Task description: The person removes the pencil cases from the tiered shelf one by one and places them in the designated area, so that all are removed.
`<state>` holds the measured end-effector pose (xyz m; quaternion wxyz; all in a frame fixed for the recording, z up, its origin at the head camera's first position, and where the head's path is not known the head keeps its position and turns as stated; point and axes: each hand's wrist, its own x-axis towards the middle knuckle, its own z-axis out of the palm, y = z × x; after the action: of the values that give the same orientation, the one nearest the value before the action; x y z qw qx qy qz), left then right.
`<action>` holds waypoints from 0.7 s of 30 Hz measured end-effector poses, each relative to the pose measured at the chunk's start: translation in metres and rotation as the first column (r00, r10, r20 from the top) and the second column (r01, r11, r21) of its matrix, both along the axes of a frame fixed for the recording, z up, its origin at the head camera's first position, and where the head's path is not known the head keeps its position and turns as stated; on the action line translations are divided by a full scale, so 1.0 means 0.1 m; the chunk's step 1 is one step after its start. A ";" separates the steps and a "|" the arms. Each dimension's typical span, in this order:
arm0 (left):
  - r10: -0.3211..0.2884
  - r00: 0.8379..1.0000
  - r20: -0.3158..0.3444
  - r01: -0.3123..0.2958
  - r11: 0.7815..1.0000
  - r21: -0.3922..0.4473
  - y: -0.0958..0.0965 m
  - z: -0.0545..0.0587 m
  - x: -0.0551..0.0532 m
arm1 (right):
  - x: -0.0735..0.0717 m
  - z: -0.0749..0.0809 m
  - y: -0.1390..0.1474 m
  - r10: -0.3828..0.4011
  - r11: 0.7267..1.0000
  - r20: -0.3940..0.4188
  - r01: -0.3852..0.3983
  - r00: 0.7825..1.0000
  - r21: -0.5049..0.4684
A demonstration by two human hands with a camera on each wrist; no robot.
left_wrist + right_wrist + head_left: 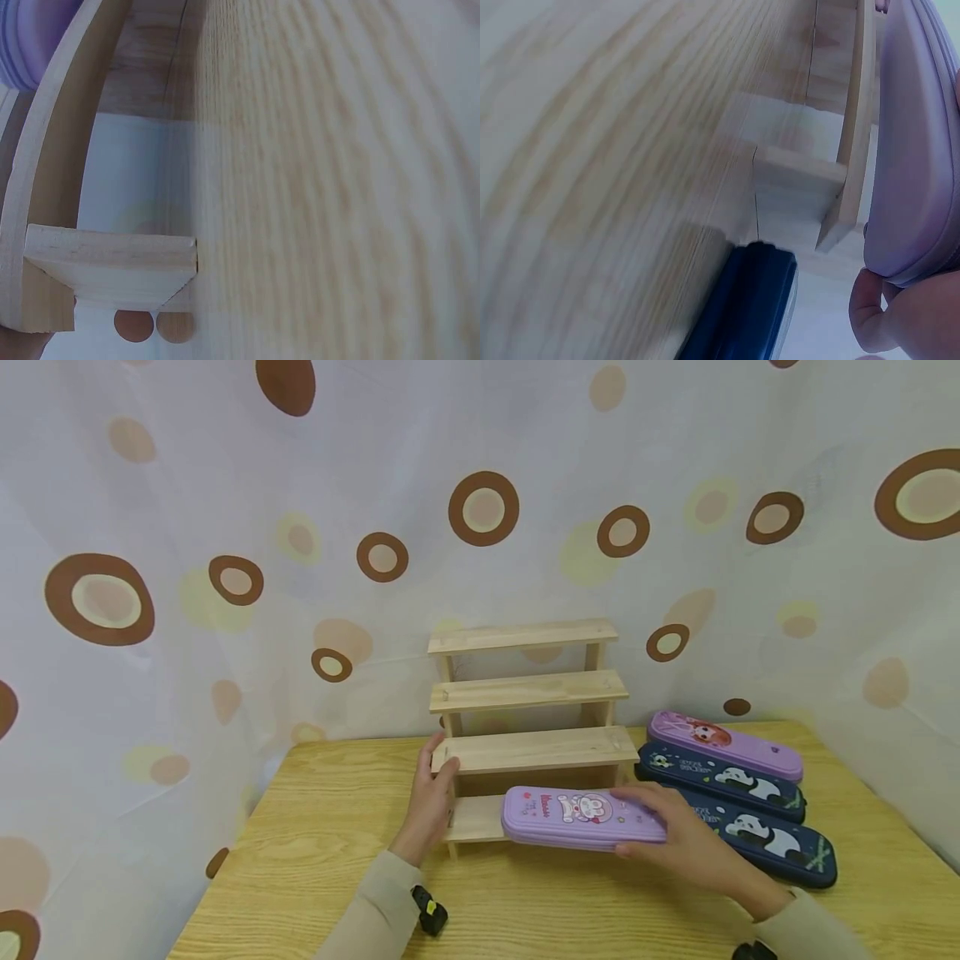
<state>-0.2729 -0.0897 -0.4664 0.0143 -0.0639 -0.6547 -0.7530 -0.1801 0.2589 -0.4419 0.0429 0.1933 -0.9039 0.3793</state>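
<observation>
A stepped wooden display rack (534,750) with several tiers stands on the table. My left hand (426,806) grips the left end of its second tier from the bottom, thumb at the front edge. My right hand (686,843) holds the right end of a lilac pencil case (570,818) with a cartoon rabbit on its lid, thumb below and fingers above. The case is level in front of the lowest tier (474,820); whether it touches that board cannot be told. In the right wrist view, the lilac case (915,150) sits in the curled fingers.
Right of the rack lie a purple pencil case with a cartoon girl (723,745), a dark blue panda pencil case (723,781) and another panda case (795,852), partly behind my right hand. A spotted cloth (525,427) hangs behind the wooden table (337,810).
</observation>
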 end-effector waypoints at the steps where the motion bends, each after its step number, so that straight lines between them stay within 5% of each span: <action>1: 0.000 1.000 -0.002 0.000 1.000 -0.003 0.00 0.00 0.00 | 0.01 0.00 0.02 -0.001 1.000 -0.003 0.001 1.000 -0.002; 21: -0.014 0.999 -0.030 0.013 1.000 -0.022 -0.01 -0.02 -0.01 | 0.27 0.02 0.46 -0.044 0.999 -0.069 0.045 0.997 0.011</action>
<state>-0.2735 -0.0904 -0.4687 0.0185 -0.0799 -0.6620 -0.7450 -0.1530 0.3049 -0.4397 0.0813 0.1863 -0.9084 0.3654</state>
